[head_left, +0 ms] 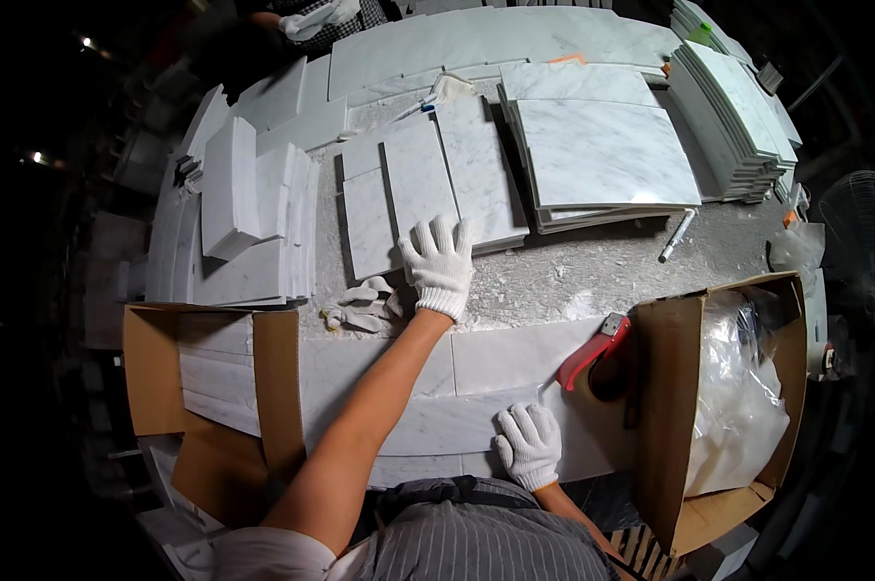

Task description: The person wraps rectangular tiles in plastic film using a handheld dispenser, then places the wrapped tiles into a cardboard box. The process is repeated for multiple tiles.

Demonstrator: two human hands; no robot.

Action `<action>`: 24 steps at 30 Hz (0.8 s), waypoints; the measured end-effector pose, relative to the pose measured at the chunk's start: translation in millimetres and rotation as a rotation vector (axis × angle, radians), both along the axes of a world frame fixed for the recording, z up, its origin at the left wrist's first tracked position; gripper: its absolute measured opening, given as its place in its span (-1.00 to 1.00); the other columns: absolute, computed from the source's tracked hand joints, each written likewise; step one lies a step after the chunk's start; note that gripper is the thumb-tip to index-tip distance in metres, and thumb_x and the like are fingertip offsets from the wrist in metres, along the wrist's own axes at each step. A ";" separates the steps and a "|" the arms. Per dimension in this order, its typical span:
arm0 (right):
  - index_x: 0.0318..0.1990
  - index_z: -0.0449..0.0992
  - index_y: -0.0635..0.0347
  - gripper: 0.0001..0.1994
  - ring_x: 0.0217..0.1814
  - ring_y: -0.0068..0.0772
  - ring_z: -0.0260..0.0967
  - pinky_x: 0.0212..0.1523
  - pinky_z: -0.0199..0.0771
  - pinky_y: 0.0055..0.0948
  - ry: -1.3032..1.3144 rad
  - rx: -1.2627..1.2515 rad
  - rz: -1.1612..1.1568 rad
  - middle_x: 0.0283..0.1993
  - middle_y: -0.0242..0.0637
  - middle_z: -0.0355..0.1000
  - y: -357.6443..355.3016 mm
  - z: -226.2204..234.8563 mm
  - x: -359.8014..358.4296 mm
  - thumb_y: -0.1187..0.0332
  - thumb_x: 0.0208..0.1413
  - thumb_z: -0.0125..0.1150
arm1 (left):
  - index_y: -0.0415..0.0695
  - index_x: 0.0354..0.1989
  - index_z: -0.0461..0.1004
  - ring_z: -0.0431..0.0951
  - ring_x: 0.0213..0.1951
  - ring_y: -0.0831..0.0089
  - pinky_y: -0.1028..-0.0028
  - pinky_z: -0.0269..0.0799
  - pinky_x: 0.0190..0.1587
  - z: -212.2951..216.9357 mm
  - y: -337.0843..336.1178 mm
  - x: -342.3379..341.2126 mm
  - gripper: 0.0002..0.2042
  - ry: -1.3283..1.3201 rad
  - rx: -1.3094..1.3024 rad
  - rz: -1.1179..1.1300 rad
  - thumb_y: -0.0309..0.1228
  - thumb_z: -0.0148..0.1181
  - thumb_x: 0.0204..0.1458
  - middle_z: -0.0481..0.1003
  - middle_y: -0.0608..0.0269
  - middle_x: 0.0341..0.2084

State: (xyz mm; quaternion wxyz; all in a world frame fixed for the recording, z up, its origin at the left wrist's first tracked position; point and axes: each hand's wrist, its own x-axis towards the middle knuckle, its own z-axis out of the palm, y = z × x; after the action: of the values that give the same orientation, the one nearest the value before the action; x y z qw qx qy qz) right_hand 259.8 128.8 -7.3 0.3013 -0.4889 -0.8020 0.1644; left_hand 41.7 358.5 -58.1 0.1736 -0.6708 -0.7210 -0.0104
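Note:
Both my hands wear white knit gloves. My left hand [438, 261] reaches forward with its fingers spread, resting on the near end of a white marble tile [418, 174] in the middle of the table. A wider stack of grey-veined marble tiles [602, 150] stands to its right. Beside my left wrist lie crumpled work gloves [364, 305]. My right hand [530, 445] lies palm down on the pale tiles [418, 426] at the table's near edge, its fingers stretched and nothing seen in them. Right of it is a red-handled tape dispenser [594, 352].
Open cardboard boxes flank me: the left box [280, 387] holds tiles, the right box [665, 416] clear plastic wrap. More tile stacks stand at left [229, 189] and far right [733, 116]. A white marker [677, 235] lies mid-right. Another person's gloved hand [307, 21] shows at the far left.

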 end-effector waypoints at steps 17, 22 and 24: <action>-0.10 0.58 0.14 -0.62 -0.02 -0.08 0.41 -0.01 0.43 -0.12 -0.020 0.021 -0.025 -0.04 -0.24 0.46 -9.3 -7.8 1.3 0.25 -0.13 0.29 | -0.19 0.35 0.20 0.41 0.23 -0.01 0.21 0.30 0.29 60.8 -29.7 -85.4 -0.37 -1.043 0.345 0.210 -0.53 0.16 0.03 0.40 -0.14 0.20; -0.05 0.58 0.12 -0.63 0.04 -0.04 0.41 0.01 0.41 -0.04 -0.076 0.003 -0.016 0.02 -0.21 0.46 -15.7 -19.3 2.1 0.21 -0.02 0.27 | -0.22 0.37 0.10 0.41 0.23 -0.08 0.17 0.33 0.26 100.3 13.9 -94.3 -0.22 -0.890 -0.102 0.487 -0.34 0.28 -0.07 0.43 -0.19 0.13; -0.05 0.58 0.12 -0.64 0.02 -0.06 0.41 -0.01 0.42 -0.07 -0.095 0.010 0.010 -0.01 -0.22 0.47 -15.2 -18.9 1.8 0.20 -0.01 0.25 | -0.24 0.35 0.13 0.43 0.21 -0.09 0.16 0.36 0.24 99.3 44.3 -113.9 -0.18 -0.868 -0.223 0.505 -0.25 0.34 -0.12 0.44 -0.19 0.13</action>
State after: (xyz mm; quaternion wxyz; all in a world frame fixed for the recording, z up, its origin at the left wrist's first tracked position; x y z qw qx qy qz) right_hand 261.5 113.6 -26.2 0.2642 -0.4908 -0.8186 0.1386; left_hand -72.2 402.8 41.3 -0.2171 -0.4242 -0.8628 -0.1690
